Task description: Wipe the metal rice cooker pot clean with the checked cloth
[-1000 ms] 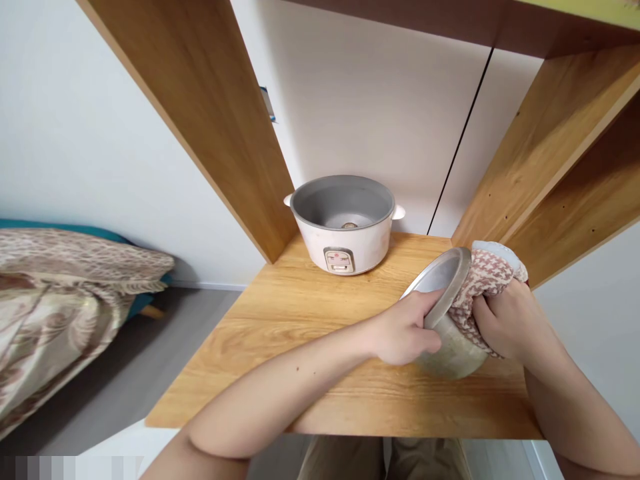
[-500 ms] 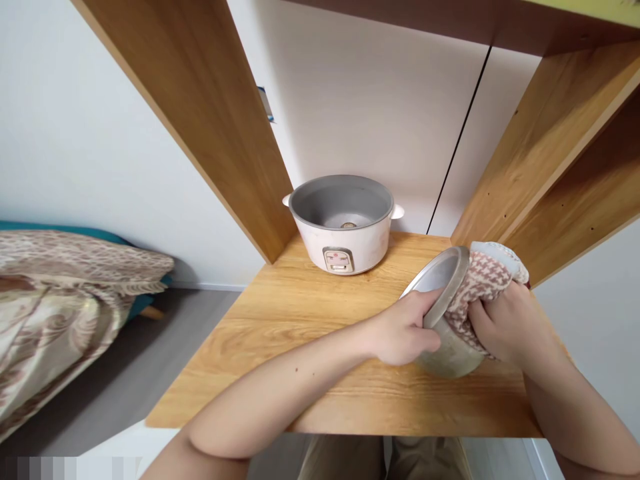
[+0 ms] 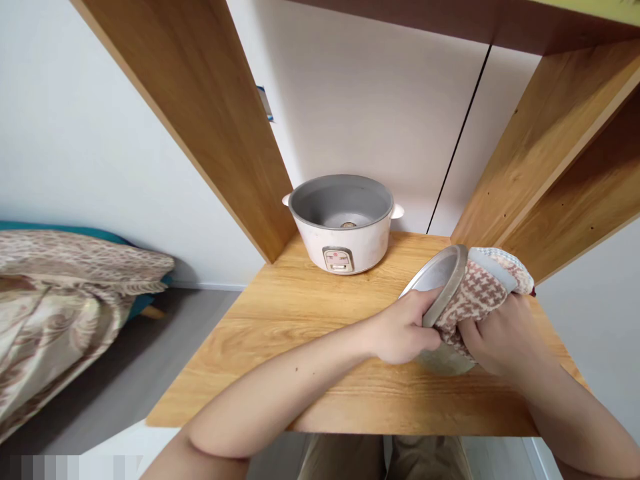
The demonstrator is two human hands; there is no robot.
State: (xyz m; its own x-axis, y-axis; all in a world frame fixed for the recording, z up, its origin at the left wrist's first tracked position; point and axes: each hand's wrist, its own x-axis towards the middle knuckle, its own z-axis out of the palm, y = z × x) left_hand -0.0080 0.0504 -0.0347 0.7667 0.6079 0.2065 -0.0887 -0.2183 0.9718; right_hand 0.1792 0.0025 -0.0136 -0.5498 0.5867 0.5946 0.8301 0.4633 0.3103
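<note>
Round silver-grey metal pot (image 3: 453, 280) tilted, right of centre in the frame.
From here I see the left hand (image 3: 407, 330) gripping its rim and the right hand (image 3: 505, 337) clutching a brown-and-white patterned cloth (image 3: 481, 293) against its outside; a white, grey-lined, open-topped rice cooker (image 3: 367, 245) stands mid-frame on the brown wooden worktop (image 3: 280, 327).

Soft, even light brightened the pale flat wall (image 3: 75, 133); the flat reddish-brown overhead board (image 3: 425, 23) lay dim; grey blocky pixelation (image 3: 75, 468) covered the lower-left corner
</note>
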